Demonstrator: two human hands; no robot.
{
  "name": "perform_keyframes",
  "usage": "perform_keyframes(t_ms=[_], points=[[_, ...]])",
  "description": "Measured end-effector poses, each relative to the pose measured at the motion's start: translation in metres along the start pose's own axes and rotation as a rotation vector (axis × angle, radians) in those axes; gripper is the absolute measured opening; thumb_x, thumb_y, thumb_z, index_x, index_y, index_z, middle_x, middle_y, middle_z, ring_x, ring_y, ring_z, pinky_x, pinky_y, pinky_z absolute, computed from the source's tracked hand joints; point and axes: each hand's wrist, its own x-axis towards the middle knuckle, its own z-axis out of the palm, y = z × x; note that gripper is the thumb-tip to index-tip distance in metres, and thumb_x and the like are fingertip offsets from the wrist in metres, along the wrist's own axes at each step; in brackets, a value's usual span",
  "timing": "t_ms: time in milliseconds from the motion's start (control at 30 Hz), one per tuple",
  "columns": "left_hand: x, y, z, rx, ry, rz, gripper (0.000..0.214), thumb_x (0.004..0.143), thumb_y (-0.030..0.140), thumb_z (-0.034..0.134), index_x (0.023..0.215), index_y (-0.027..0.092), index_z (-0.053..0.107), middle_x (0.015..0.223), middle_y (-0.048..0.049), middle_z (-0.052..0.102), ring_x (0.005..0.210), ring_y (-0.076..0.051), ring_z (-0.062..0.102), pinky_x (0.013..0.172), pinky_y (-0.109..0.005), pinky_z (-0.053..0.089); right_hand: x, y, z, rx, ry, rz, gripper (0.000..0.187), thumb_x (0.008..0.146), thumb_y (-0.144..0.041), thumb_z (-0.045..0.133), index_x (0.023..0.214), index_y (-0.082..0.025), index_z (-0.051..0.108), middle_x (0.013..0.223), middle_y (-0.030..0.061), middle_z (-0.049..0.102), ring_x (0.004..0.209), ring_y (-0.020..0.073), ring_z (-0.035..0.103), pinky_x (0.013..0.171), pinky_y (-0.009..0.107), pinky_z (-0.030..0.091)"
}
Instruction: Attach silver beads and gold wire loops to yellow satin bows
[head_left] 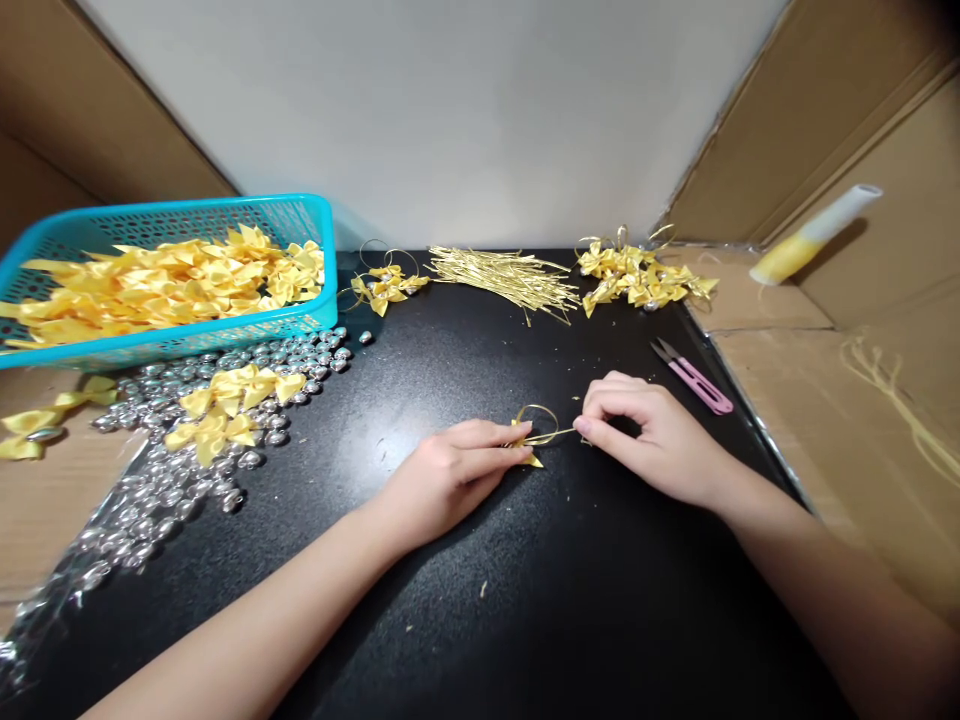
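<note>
Near the middle of the black table, my left hand [461,465] is closed on a small yellow ribbon bow [534,461], whose greater part is hidden under the fingers. A loop of thin gold cord [556,412] rises from the bow. To the right, my right hand [649,430] pinches the cord's free end between thumb and forefinger, and the cord runs straight between both hands. Whether a bead sits on this bow is hidden.
A turquoise basket [330,260] of yellow bows stands at the back left, with silver beads [172,490] before it. Cut gold cords [502,278] and finished-looking bow clusters [637,275] lie along the back. Pink thread snips [697,382] rest at right, near a spool [814,235].
</note>
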Motion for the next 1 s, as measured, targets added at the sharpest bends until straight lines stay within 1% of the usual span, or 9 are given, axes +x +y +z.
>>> perform_keyframes(t_ms=[200,333,433,633,733,833,900,1000], points=[[0.000,0.001,-0.001,-0.002,0.021,-0.016,0.020,0.087,0.010,0.061,0.102,0.016,0.072,0.114,-0.0127,0.072,0.098,-0.019,0.071,0.083,-0.029,0.060,-0.001,-0.001,-0.001,-0.021,-0.024,0.011,0.032,0.090,-0.024,0.054,0.059,-0.019,0.049,0.064,-0.0008,0.057,0.067,0.0143,0.049,0.069,0.031,0.035],[0.002,0.003,-0.004,-0.041,0.003,-0.055,0.018,0.086,0.009,0.061,0.097,0.015,0.074,0.114,-0.0138,0.071,0.097,-0.018,0.071,0.083,-0.026,0.059,-0.003,0.000,-0.002,-0.044,-0.033,0.023,0.030,0.091,-0.024,0.054,0.062,-0.019,0.050,0.065,-0.0009,0.057,0.069,0.0146,0.049,0.071,0.032,0.033],[0.002,0.004,-0.006,-0.078,-0.016,-0.098,0.018,0.085,0.007,0.061,0.094,0.016,0.074,0.114,-0.0125,0.071,0.098,-0.018,0.071,0.084,-0.026,0.059,-0.004,0.000,-0.002,-0.066,-0.033,0.013,0.029,0.090,-0.023,0.054,0.062,-0.019,0.050,0.064,-0.0012,0.057,0.068,0.0147,0.049,0.071,0.032,0.033],[0.005,0.006,-0.010,-0.167,-0.004,-0.193,0.012,0.083,0.005,0.062,0.082,0.015,0.069,0.105,-0.0091,0.073,0.091,-0.014,0.071,0.082,-0.022,0.057,-0.005,-0.003,0.000,-0.215,-0.012,-0.007,0.024,0.088,-0.021,0.058,0.064,-0.019,0.051,0.066,-0.0024,0.059,0.069,0.0149,0.050,0.074,0.034,0.032],[0.006,0.007,-0.010,-0.201,0.007,-0.232,0.011,0.081,0.005,0.064,0.080,0.016,0.065,0.100,-0.0068,0.073,0.089,-0.012,0.070,0.082,-0.020,0.054,-0.007,-0.008,0.006,-0.264,0.079,-0.028,0.014,0.086,-0.019,0.060,0.073,-0.020,0.055,0.073,-0.0010,0.062,0.073,0.0163,0.053,0.075,0.035,0.033],[0.008,0.007,-0.010,-0.225,-0.001,-0.229,0.012,0.080,0.005,0.066,0.086,0.015,0.064,0.099,-0.0061,0.072,0.092,-0.011,0.069,0.084,-0.019,0.053,-0.009,-0.014,0.017,-0.268,0.191,-0.082,0.004,0.083,-0.019,0.063,0.081,-0.021,0.060,0.080,0.0009,0.065,0.078,0.0182,0.055,0.075,0.036,0.035],[0.009,0.008,-0.010,-0.238,-0.010,-0.227,0.014,0.080,0.005,0.067,0.088,0.015,0.063,0.097,-0.0054,0.071,0.090,-0.011,0.068,0.082,-0.019,0.052,-0.010,-0.017,0.026,-0.272,0.195,-0.097,0.004,0.081,-0.020,0.066,0.084,-0.022,0.063,0.084,0.0009,0.067,0.082,0.0192,0.055,0.077,0.037,0.035],[0.009,0.009,-0.009,-0.247,-0.015,-0.235,0.015,0.080,0.005,0.067,0.089,0.015,0.060,0.093,-0.0040,0.070,0.086,-0.010,0.066,0.079,-0.019,0.052,-0.011,-0.018,0.038,-0.265,0.137,-0.067,0.010,0.082,-0.021,0.067,0.091,-0.023,0.067,0.092,0.0010,0.068,0.088,0.0202,0.055,0.080,0.038,0.034]])
